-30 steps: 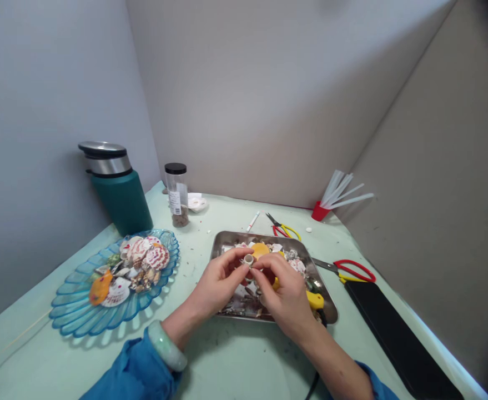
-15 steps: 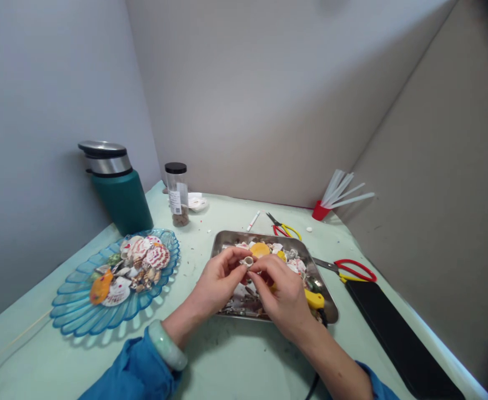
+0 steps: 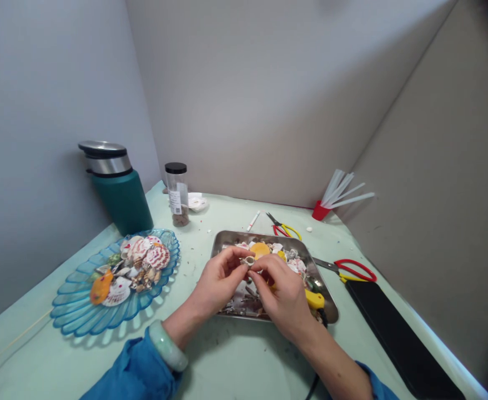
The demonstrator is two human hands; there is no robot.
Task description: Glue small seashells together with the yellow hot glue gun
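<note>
Between my fingertips is a small pale shell piece (image 3: 249, 260) with a round hollow opening facing up. My left hand (image 3: 221, 280) pinches it from the left, and my right hand (image 3: 281, 291) pinches it from the right. Both hands are over a metal tray (image 3: 333, 311) full of shells and small metal pieces. Inside the tray, a yellow shell (image 3: 260, 250) lies just beyond my fingers, and a yellow-handled tool (image 3: 314, 299) rests beside my right hand, partly hidden by it.
A blue scalloped glass plate (image 3: 69, 311) with shells stands left, before a teal bottle (image 3: 122, 200). Behind are a clear jar (image 3: 177, 194), a marker (image 3: 252, 221) and small scissors (image 3: 283, 226). Rightward lie larger scissors (image 3: 354, 269), a black slab (image 3: 397, 339) and a red cup (image 3: 321, 211) of glue sticks.
The small shell piece has shifted and turned very slightly between my fingertips. Both hands stay in nearly the same place, and nothing else has moved.
</note>
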